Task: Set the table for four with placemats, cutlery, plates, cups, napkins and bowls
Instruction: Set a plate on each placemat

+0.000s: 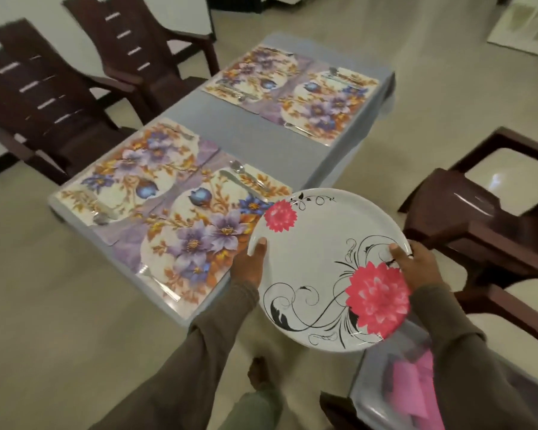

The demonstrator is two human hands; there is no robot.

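You hold the plate (326, 274) in both hands, off the near right corner of the worktop (230, 131). Your left hand (250, 263) fingers grip its left rim, and your right hand (412, 266) fingers grip its right rim. The nearest placemat (196, 240) lies just to the left and a little farther away. Your left hand is closer to it.

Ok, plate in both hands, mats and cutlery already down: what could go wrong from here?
1. The plate is held only at its rim by the left hand and right hand, off the table's edge, so a slip might drop it to the floor.
2. On the nearest placemat, a knife and spoon lie along the far side; lowering the plate carelessly could knock them askew.
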